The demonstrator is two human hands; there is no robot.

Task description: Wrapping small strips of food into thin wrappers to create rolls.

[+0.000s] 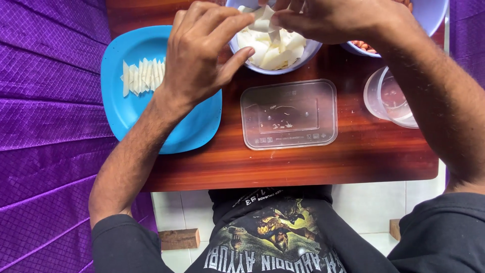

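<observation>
My left hand (202, 50) and my right hand (333, 19) meet above a pale lilac bowl (275, 69) at the far edge of a small wooden table (303, 164). Between the fingertips of both hands is a thin white wrapper piece (263, 20). More white pieces (273, 50) are heaped in the bowl. A square blue plate (118, 108) on the left carries a row of folded white pieces (141, 76), partly hidden behind my left hand.
A clear rectangular plastic lid (289, 114) lies at the table's middle. A round clear container (389, 98) stands at the right, and another pale bowl (429, 15) with reddish filling sits at the far right. Purple quilted fabric (45, 126) covers the left side.
</observation>
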